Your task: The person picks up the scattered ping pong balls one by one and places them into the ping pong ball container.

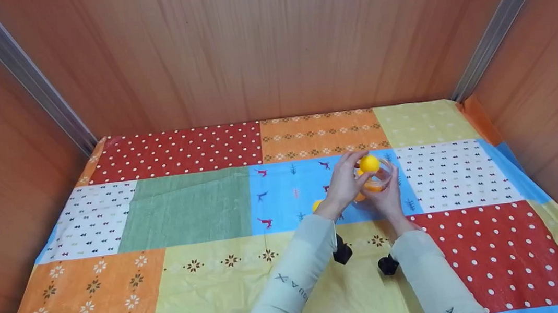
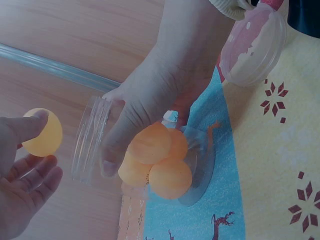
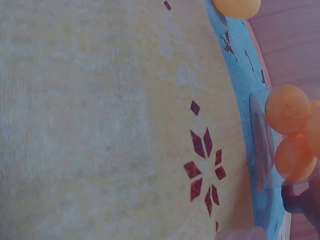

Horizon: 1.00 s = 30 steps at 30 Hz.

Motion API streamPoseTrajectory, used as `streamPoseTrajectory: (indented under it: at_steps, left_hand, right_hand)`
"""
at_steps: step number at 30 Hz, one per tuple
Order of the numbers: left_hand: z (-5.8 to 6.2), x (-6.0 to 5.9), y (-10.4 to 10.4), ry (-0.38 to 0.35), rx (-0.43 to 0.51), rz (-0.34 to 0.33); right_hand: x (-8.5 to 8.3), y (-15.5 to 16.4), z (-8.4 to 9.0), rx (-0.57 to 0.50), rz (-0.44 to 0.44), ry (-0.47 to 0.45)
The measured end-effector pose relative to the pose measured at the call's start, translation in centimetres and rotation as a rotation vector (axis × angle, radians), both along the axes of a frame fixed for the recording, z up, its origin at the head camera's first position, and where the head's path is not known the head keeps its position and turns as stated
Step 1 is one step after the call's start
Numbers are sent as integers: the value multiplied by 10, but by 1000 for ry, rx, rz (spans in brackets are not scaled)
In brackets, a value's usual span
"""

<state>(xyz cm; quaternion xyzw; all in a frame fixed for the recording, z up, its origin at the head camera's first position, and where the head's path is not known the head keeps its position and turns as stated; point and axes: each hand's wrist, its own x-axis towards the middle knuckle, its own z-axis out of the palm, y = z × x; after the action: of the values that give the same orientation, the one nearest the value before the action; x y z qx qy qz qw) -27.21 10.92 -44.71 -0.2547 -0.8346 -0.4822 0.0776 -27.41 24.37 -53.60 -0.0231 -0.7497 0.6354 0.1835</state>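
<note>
My left hand [image 1: 341, 187] pinches a yellow-orange ping-pong ball [image 1: 369, 164] between thumb and fingers, just above the mouth of a clear plastic jar [image 2: 90, 140]. Around the jar's side curls my right hand [image 1: 388, 201], its thumb near the rim. Inside the jar several orange ping-pong balls [image 2: 171, 178] are piled at the bottom. In the left wrist view the jar stands on the blue patch of the cloth. One more ball [image 1: 317, 206] lies on the cloth left of my left wrist, partly hidden by it.
A clear round lid-like piece [image 2: 252, 45] shows beside the right sleeve in the left wrist view. The patchwork tablecloth [image 1: 201, 207] covers the table. Wood-grain panels [image 1: 266, 42] enclose the back and both sides. Black wrist devices [image 1: 341, 250] hang under the sleeves.
</note>
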Motion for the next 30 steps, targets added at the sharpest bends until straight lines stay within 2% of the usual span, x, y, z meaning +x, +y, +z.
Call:
streamPoseTrajectory:
  at_steps: [3,8,14,20,26,30]
  left_hand:
    - [1,0,0,4,-5,2]
    - [-2,2,-2,4,37,0]
    - [-4,5,-8,11,58,24]
    - [-6,10,-15,-36,127,48]
    - [-15,14,-24,-52,153,66]
    - [-24,16,-30,-56,181,95]
  right_hand:
    - [3,-3,6,3,5,36]
    - [9,-7,15,17,5,0]
    - [0,-1,0,58,-43,-52]
    - [0,-1,0,40,-44,-86]
    - [2,-2,1,10,-42,-127]
    - [2,-3,1,-22,-29,-73]
